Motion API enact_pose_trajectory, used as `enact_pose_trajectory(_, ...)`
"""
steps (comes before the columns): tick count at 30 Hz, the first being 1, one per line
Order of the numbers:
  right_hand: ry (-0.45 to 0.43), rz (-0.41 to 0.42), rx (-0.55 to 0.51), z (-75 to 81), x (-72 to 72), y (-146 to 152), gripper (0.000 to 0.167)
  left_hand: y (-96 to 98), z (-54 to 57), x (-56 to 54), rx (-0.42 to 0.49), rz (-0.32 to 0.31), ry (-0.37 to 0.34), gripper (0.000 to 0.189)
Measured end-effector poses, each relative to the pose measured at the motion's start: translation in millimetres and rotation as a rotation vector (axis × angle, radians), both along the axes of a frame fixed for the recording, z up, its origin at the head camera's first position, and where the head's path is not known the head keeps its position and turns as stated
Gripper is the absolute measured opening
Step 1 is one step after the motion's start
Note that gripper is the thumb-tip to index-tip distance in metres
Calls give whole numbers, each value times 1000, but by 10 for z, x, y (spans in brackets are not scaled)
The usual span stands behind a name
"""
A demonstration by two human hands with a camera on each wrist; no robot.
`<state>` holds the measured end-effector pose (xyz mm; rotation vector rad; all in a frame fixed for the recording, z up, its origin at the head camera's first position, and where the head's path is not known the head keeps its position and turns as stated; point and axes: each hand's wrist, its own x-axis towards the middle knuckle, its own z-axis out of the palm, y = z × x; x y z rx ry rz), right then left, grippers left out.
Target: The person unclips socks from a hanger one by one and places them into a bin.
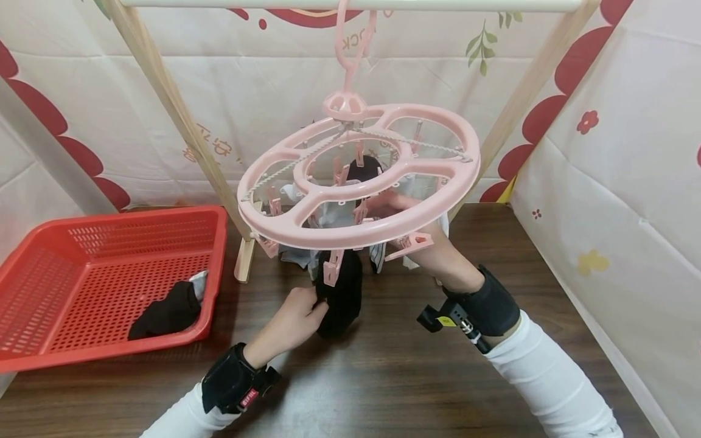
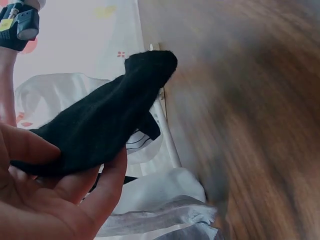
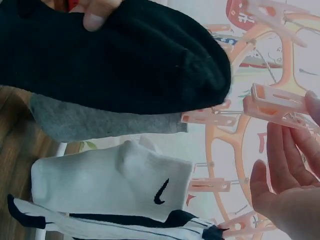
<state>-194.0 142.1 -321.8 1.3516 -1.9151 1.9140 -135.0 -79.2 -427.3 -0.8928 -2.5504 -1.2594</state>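
Note:
My left hand (image 1: 292, 322) pinches a black sock (image 1: 341, 304) near the front of the round pink hanger (image 1: 383, 234). Seen from the left wrist, the thumb lies over the black fabric (image 2: 105, 115) and the fingers are beneath it. My right hand (image 1: 391, 204), partly hidden by the hanger's ring, pinches a pink clothespin (image 3: 275, 102) between thumb and fingers. In the right wrist view the sock's rounded end (image 3: 205, 75) lies just short of that clothespin, apart from it.
A grey sock (image 3: 110, 120), a white sock with a black logo (image 3: 110, 180) and a striped sock (image 3: 125, 225) hang from clips. Another black sock (image 1: 364, 170) hangs behind. At left, a red basket (image 1: 216, 261) holds a dark sock (image 1: 170, 310). The hanger hangs from a white bar (image 1: 438, 5).

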Motion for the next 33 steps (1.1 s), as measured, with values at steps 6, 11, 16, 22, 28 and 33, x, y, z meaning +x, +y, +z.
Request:
enact_pose_trajectory(6, -2, -56, 5, -20, -2, 59, 66, -8, 36, 60, -34, -17, -38, 39)
enact_pose_trajectory(11, -36, -117, 51, -38, 16, 97, 66, -21, 84, 89, -31, -17, -67, 47)
enact_pose_trajectory(16, -146, -107, 55, -60, 49, 105, 73, -47, 78, 106, -33, -13, -64, 43)
enact_pose_trajectory(22, -224, -190, 108, -78, 103, 134, 77, -85, 64, 123, -45, -5, -42, 38)
enact_pose_trajectory(28, -206, -279, 167, -93, 112, 161, 52, -129, 46, 143, -68, -14, -21, 34)
enact_pose_trajectory(33, -246, -275, 194, -176, 125, 210, 40, -157, 41, 164, -82, -23, 9, 31)
